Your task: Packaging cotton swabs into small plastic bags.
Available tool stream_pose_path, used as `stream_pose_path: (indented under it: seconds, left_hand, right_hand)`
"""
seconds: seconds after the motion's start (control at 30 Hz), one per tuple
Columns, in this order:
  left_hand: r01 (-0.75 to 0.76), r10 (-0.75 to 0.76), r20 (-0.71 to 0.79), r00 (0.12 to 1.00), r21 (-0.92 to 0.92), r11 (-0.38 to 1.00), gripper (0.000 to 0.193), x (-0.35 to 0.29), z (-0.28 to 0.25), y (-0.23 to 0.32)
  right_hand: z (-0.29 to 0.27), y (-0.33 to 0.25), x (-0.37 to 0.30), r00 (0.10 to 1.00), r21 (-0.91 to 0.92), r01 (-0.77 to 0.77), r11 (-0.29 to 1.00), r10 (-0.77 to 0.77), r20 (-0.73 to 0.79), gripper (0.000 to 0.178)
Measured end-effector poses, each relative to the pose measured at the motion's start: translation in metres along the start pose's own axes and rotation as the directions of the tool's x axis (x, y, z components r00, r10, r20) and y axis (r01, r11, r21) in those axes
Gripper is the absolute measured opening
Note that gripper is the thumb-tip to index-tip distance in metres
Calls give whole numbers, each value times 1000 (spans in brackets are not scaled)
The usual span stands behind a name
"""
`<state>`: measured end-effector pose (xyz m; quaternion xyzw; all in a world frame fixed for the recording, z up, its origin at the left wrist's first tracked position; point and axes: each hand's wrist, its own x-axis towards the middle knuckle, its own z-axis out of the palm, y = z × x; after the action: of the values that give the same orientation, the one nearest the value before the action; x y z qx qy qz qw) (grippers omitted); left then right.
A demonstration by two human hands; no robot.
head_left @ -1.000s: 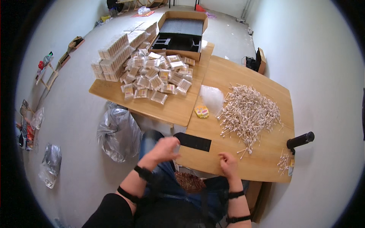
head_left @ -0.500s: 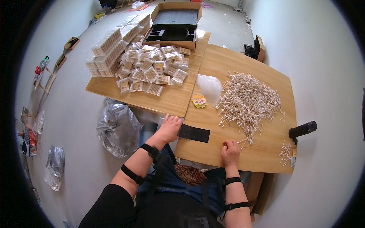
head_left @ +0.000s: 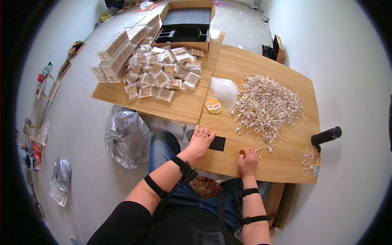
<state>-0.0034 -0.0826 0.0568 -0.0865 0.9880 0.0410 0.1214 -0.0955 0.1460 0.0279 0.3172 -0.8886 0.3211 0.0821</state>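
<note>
My left hand [head_left: 201, 141] lies over the black strip [head_left: 218, 143] at the table's near edge, its fingers stretched out and palm down. A piece of clear film [head_left: 187, 131] shows beside it on the left. My right hand [head_left: 248, 162] rests on the wood just right of the strip, fingers curled in; what they hold, if anything, is hidden. Close to its fingertips are loose cotton swabs [head_left: 261, 151], at the tail of a large swab heap [head_left: 269, 108]. Behind the strip sit a small stack of yellow cards [head_left: 213, 106] and a pile of clear plastic bags [head_left: 224, 92].
Packed swab bags [head_left: 163, 75] cover the left table, beside stacked bundles [head_left: 116, 51] and an open cardboard box [head_left: 183, 32]. A black cylinder [head_left: 326, 136] and a few swabs [head_left: 308, 162] are at the right edge. A grey plastic bag [head_left: 127, 139] stands below the left table.
My left hand has moved right, from the strip's left end to over its middle, covering more of it. The right hand has stayed nearly in place, still curled.
</note>
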Motion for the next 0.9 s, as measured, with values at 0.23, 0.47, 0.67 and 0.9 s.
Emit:
stream_pose_path:
  seconds: [0.23,0.47,0.67,0.9]
  left_hand:
    - [-32,10,-186,982,-116,993,68,-13,13,-2]
    - [-159,1,-312,950,-481,862,66,-10,35,18]
    - [-322,-35,-575,817,-506,800,56,-8,34,39]
    - [-278,56,-554,830,-326,904,49,1,49,65]
  right_hand:
    - [2,4,1,999,3,33,999,-33,-40,14]
    - [-3,10,-4,999,14,-35,999,35,-3,13]
    - [-32,42,-1,900,265,-353,897,403,-165,16]
    - [-19,31,8,995,-151,-90,984,81,-63,21]
